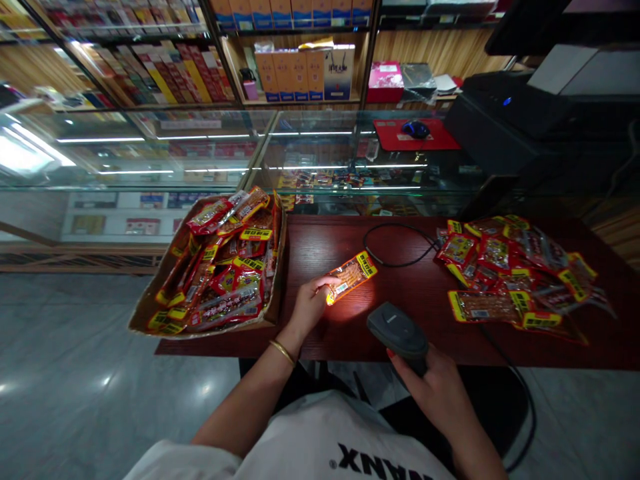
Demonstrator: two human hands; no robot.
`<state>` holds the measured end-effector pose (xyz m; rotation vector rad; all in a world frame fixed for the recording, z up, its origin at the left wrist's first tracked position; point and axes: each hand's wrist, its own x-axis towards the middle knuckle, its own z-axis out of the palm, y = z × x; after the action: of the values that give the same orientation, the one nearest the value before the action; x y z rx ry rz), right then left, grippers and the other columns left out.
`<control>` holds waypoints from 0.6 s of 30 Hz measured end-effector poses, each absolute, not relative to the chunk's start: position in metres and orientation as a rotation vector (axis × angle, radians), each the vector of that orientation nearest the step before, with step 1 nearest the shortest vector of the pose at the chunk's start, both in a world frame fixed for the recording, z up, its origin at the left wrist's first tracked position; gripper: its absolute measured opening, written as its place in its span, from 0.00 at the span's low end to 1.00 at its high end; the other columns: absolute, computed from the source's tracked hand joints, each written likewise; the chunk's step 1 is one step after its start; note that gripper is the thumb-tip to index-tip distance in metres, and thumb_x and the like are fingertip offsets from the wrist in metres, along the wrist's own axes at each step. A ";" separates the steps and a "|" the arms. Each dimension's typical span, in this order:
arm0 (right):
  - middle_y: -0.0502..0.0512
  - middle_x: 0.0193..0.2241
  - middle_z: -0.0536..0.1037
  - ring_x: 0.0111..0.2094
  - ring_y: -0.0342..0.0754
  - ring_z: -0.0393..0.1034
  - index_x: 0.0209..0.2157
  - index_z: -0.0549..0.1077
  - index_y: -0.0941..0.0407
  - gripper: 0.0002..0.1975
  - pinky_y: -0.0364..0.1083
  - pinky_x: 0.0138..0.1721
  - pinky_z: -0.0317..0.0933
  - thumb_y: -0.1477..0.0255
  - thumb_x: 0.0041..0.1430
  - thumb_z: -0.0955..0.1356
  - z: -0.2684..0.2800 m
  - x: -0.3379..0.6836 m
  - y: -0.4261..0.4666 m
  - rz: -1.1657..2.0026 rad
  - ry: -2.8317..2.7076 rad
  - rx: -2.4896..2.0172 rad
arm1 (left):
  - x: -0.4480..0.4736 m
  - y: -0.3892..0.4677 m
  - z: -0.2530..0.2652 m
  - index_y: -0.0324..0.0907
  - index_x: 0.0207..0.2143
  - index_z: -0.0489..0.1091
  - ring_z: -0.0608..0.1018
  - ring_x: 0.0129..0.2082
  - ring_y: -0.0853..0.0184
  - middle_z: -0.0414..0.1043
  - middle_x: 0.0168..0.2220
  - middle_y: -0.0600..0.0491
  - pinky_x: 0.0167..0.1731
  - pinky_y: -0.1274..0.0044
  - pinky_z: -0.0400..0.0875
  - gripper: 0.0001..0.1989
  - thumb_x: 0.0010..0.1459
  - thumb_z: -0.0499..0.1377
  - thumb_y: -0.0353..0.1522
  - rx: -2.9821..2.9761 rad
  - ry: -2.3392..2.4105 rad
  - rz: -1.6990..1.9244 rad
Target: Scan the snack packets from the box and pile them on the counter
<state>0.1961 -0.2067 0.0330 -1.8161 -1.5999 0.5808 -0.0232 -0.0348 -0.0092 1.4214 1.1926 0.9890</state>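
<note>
Between its thumb and fingers, my left hand grips one end of a snack packet with a clear front and yellow-and-red edges. Light falls on the packet just above the dark red table. My right hand is wrapped round the handle of a dark barcode scanner, whose head points toward the packet. To the left, a cardboard box holds many similar packets. A loose pile of snack packets lies at the right of the table.
A black cable loops across the wooden table. Behind it stands a glass display counter with a red mouse pad and a computer mouse. Dark equipment occupies the back right. Stocked shelves line the wall.
</note>
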 end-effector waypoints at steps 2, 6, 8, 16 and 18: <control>0.61 0.37 0.85 0.40 0.58 0.81 0.41 0.80 0.56 0.15 0.50 0.44 0.73 0.59 0.64 0.68 0.033 0.196 -0.207 0.580 -1.593 -1.823 | -0.023 -0.035 -0.010 0.41 0.37 0.82 0.83 0.43 0.62 0.84 0.42 0.48 0.48 0.72 0.74 0.16 0.55 0.54 0.28 1.389 1.166 0.996; 0.62 0.37 0.85 0.41 0.59 0.81 0.41 0.81 0.56 0.16 0.51 0.44 0.73 0.59 0.64 0.68 0.034 0.195 -0.207 0.566 -1.599 -1.818 | -0.022 -0.035 -0.009 0.41 0.38 0.82 0.82 0.44 0.62 0.83 0.44 0.48 0.49 0.72 0.74 0.16 0.54 0.55 0.29 1.339 1.141 0.987; 0.62 0.37 0.85 0.40 0.59 0.81 0.40 0.81 0.56 0.16 0.51 0.44 0.73 0.59 0.64 0.68 0.036 0.194 -0.206 0.575 -1.590 -1.822 | -0.022 -0.035 -0.008 0.41 0.37 0.82 0.82 0.44 0.61 0.84 0.42 0.48 0.48 0.72 0.74 0.16 0.54 0.55 0.28 1.363 1.161 0.973; 0.61 0.37 0.85 0.40 0.59 0.81 0.41 0.81 0.55 0.15 0.51 0.45 0.73 0.60 0.63 0.68 0.041 0.193 -0.205 0.595 -1.563 -1.830 | -0.023 -0.036 -0.004 0.41 0.37 0.82 0.82 0.44 0.62 0.83 0.43 0.49 0.48 0.72 0.73 0.15 0.55 0.56 0.31 1.328 1.163 0.973; 0.61 0.38 0.85 0.40 0.59 0.81 0.41 0.81 0.55 0.15 0.51 0.45 0.73 0.61 0.62 0.69 0.044 0.193 -0.205 0.581 -1.543 -1.836 | -0.021 -0.038 -0.001 0.41 0.38 0.82 0.82 0.45 0.61 0.83 0.44 0.48 0.50 0.71 0.73 0.15 0.56 0.56 0.32 1.337 1.148 0.967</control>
<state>0.1930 -0.2048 0.0437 -1.8360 -1.5431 0.5808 -0.0211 -0.0377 -0.0011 1.3367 1.1476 0.9666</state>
